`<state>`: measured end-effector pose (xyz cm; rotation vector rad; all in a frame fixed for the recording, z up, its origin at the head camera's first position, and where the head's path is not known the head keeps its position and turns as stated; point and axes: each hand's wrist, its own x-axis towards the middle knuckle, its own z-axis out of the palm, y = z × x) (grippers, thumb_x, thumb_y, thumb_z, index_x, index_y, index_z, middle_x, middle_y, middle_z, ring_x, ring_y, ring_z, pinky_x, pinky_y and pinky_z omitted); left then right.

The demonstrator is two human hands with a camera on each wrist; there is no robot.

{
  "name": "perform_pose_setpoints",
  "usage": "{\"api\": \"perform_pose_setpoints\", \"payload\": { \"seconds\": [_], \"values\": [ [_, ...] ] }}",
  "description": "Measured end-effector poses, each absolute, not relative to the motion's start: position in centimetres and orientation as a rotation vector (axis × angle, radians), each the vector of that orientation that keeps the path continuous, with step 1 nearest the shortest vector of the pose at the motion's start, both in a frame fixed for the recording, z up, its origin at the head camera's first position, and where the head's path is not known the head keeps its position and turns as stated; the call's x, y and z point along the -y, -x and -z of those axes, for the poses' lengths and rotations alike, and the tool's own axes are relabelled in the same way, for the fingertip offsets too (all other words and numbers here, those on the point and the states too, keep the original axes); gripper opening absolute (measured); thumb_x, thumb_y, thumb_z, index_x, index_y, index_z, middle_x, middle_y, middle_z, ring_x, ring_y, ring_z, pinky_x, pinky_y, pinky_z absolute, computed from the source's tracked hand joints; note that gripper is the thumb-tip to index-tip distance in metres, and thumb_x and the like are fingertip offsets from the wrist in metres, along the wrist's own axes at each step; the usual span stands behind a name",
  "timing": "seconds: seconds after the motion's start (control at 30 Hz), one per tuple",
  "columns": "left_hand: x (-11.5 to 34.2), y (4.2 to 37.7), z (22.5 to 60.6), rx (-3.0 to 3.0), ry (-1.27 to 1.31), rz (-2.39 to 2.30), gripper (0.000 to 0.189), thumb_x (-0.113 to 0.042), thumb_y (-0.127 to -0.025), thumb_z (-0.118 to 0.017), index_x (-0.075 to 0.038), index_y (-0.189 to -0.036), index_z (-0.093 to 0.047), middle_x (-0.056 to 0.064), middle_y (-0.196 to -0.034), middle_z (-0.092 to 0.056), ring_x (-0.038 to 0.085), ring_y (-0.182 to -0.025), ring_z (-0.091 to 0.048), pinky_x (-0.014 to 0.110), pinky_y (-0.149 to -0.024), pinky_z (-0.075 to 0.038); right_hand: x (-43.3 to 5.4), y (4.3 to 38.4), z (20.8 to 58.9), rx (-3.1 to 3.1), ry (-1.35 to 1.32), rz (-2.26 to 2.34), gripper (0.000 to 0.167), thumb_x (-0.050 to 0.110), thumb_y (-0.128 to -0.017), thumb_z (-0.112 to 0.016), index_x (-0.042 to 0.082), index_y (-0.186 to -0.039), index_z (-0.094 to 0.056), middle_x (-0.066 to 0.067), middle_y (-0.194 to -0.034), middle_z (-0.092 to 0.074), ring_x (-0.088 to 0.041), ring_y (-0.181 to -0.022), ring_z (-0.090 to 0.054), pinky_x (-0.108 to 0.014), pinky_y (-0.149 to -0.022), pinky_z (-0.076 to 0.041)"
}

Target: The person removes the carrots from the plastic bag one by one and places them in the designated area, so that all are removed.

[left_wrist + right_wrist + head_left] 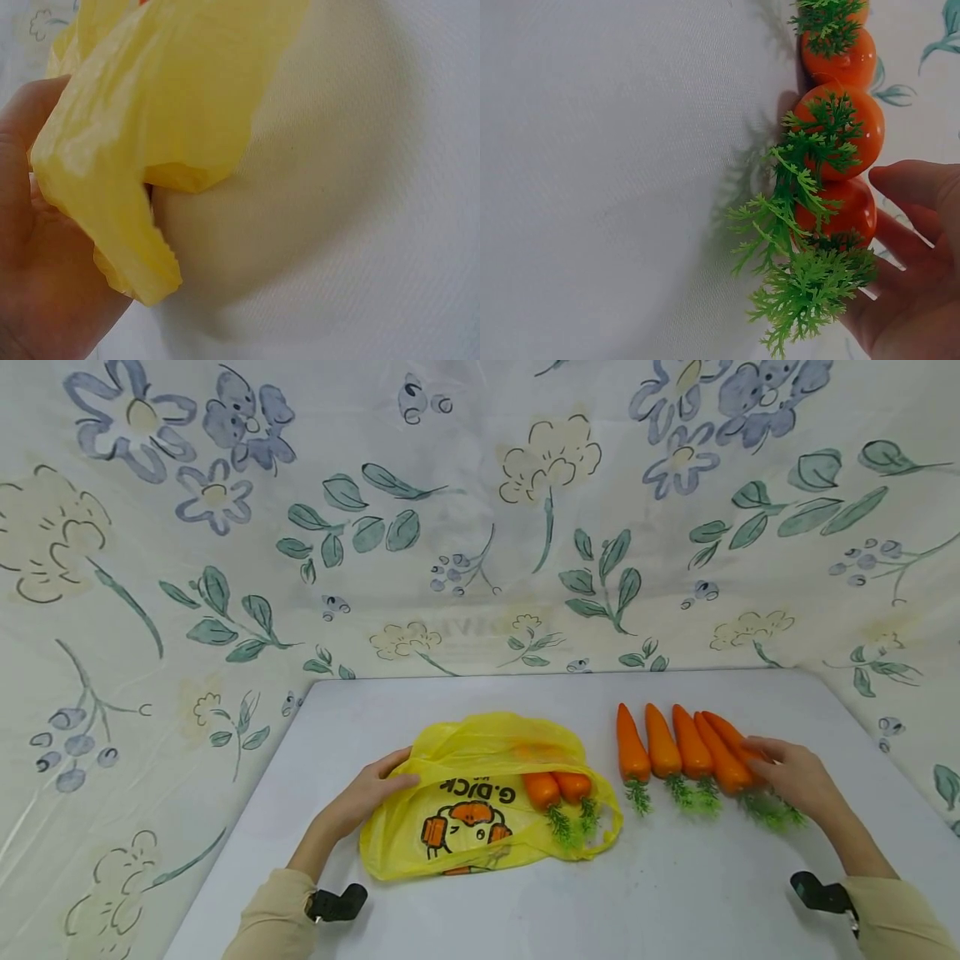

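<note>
A yellow plastic bag (405, 852) with a cartoon print lies on the white table, its opening toward the right. My left hand (367, 797) grips its left end; in the left wrist view folds of yellow plastic (187, 97) cover most of the fingers. Two orange carrots (542, 792) with green tops lie partly inside the mouth. To the right, several carrots (662, 743) stand in a row side by side, tips away from me. My right hand (798, 777) is at the rightmost carrot (840, 214), thumb beside its top and extended fingers along its outer side.
The white table (675, 893) ends at a back edge against a floral-patterned cloth (480, 510). Dark wrist cameras (337, 903) sit on both wrists. Green leafy tops (772, 810) of the carrots spread toward the front.
</note>
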<state>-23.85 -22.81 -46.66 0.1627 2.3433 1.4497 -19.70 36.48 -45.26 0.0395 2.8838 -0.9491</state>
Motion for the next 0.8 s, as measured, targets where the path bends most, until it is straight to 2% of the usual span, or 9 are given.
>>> {"api": "perform_pose_setpoints", "payload": {
  "seconds": [0.5,0.8],
  "values": [
    [22.59,23.67,46.43,-2.349,-0.16,-1.447,0.072,-0.037,-0.096,-0.062,-0.011,-0.156,-0.031,0.017,-0.158,-0.032,0.033,-0.134,-0.044,0.05,-0.112,-0.037,-36.56,19.71,45.14,-2.917,-0.061,0.96,0.046,0.018,-0.103,-0.046,-0.012,-0.138,-0.047,-0.038,-0.146,-0.036,-0.059,-0.129,-0.032,-0.071,-0.099,-0.034],
    [22.62,23.62,46.36,-2.364,-0.169,-1.438,0.071,-0.036,-0.096,-0.061,-0.01,-0.155,-0.032,0.017,-0.158,-0.032,0.033,-0.134,-0.043,0.051,-0.113,-0.036,-36.23,19.71,44.66,-2.913,-0.089,0.987,0.049,0.025,-0.104,-0.045,-0.01,-0.138,-0.047,-0.037,-0.146,-0.036,-0.058,-0.131,-0.03,-0.072,-0.101,-0.031]
  ]
}}
